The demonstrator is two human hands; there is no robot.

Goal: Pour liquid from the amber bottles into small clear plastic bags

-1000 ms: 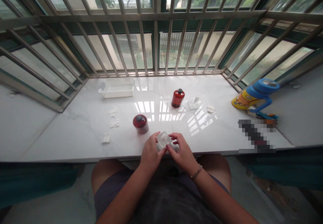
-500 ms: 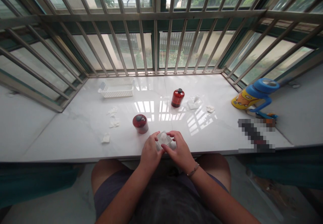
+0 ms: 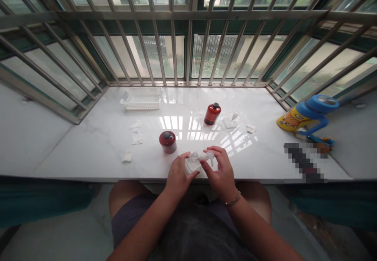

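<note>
Both my hands meet at the near edge of the white marble sill [image 3: 97,147]. My left hand [image 3: 178,174] grips a small clear plastic packet [image 3: 192,163] from the left. My right hand [image 3: 220,168] pinches the packet's peeled clear flap [image 3: 206,156] between thumb and forefinger and holds it up to the right. A squat dark red jar [image 3: 168,141] stands just left of and beyond my hands. A taller red bottle with a black cap [image 3: 212,114] stands further back.
A white plastic basket [image 3: 141,101] sits at the back left. Several white scraps [image 3: 136,132] lie on the left, and opened clear packets [image 3: 231,119] lie beside the bottle. A blue and yellow children's bottle [image 3: 306,115] lies at the right. Metal window bars [image 3: 188,29] close the back.
My right hand has pulled the packet's flap up and to the right, so the packet now stands open. The camera has shifted slightly, and the sill's objects sit lower right in view.
</note>
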